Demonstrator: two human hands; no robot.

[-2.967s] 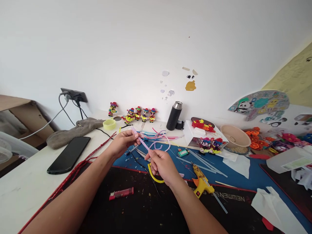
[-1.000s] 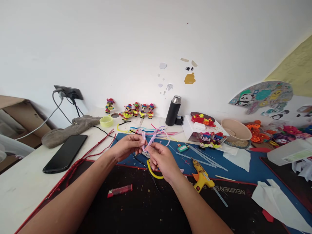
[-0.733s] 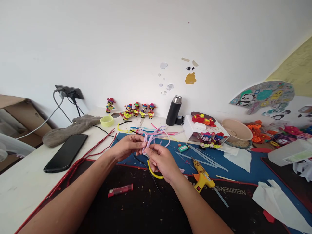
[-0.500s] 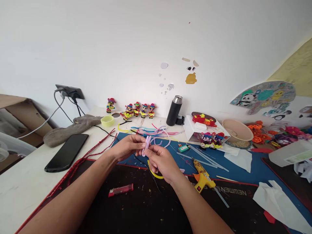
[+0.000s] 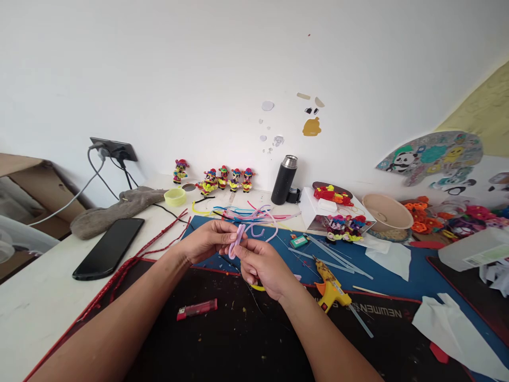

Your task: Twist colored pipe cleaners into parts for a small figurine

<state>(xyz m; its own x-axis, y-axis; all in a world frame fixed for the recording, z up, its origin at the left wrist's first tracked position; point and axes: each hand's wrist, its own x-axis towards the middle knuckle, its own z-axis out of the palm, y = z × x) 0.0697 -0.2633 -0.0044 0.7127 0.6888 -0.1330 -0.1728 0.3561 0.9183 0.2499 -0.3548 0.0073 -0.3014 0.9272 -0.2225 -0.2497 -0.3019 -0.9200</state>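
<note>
Between both hands is a folded lilac pipe cleaner [image 5: 241,232], its loops pressed together and a long loose tail curling off behind to the right. My left hand [image 5: 212,239] pinches it from the left between thumb and fingers. From the right, my right hand [image 5: 260,265] grips its lower part with thumb and forefinger. Under the right hand a yellow pipe cleaner [image 5: 258,288] shows in part; most of it is hidden. Below the hands a red lighter [image 5: 198,309] lies on the black mat.
A yellow glue gun [image 5: 332,289] and clear glue sticks [image 5: 332,254] lie to the right. Behind are loose pipe cleaners [image 5: 238,211], several small figures [image 5: 234,180] and a black flask [image 5: 284,180]. A phone [image 5: 109,248] and driftwood [image 5: 115,209] are at left.
The lilac bundle has turned slightly in my fingers and tilts a little more. Less of the yellow pipe cleaner shows under my right hand. Both hands keep their hold.
</note>
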